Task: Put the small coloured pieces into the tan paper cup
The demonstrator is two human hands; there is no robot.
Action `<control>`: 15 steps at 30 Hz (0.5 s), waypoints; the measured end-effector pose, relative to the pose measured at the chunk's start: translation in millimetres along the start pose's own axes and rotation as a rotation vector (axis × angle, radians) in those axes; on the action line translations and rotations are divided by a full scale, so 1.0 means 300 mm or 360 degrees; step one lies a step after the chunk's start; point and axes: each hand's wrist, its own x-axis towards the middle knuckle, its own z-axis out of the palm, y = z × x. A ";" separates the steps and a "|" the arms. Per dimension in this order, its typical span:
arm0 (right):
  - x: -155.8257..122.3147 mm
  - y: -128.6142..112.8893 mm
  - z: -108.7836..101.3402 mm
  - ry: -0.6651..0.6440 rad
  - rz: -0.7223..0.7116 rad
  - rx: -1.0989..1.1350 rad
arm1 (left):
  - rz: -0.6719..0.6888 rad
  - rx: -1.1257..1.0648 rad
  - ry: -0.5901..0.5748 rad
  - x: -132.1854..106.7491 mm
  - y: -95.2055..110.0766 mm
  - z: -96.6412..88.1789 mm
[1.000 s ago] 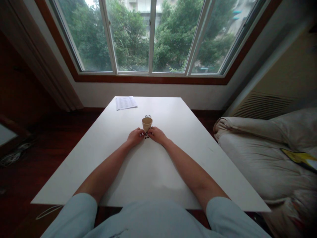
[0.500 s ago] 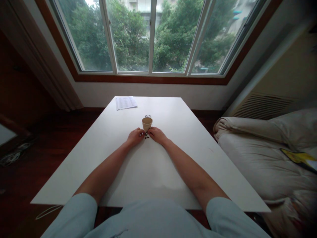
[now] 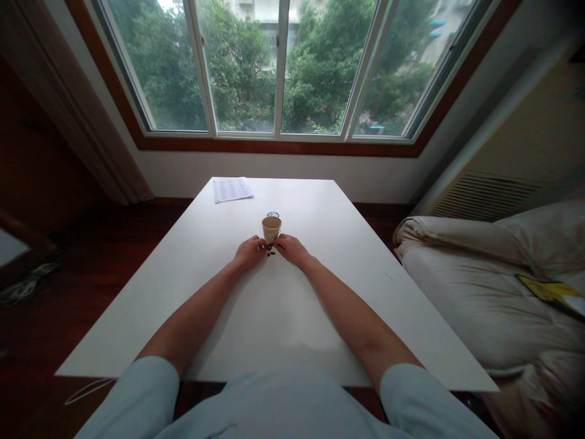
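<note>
A tan paper cup stands upright near the middle of the white table. Several small dark pieces, too small to name, lie in front of it. My left hand rests at the cup's near left, its fingers closed in a pinch by the pieces. On the other side my right hand is likewise closed, fingertips close to the cup's base. What either pinch holds is too small to make out. A thin dark loop shows just behind the cup.
Printed paper sheets lie at the table's far left corner. A beige sofa with a yellow and black item is to the right. Beyond the table is a window; a curtain hangs at left.
Both hands stay by the cup, with only slight finger movement among the small dark pieces. The cup and papers keep their places.
</note>
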 end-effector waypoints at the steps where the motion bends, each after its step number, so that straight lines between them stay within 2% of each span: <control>1: -0.001 0.001 0.001 0.0021 0.0007 0.0008 | -0.0009 0.0004 -0.0004 0.000 0.002 -0.001; 10: 0.000 0.043 0.032 0.0233 0.0154 0.0300 | -0.0012 -0.0020 0.0002 -0.004 -0.002 0.000; 15: 0.024 0.079 0.041 0.0449 0.0521 0.0717 | -0.0036 -0.0004 -0.0028 -0.004 0.000 -0.013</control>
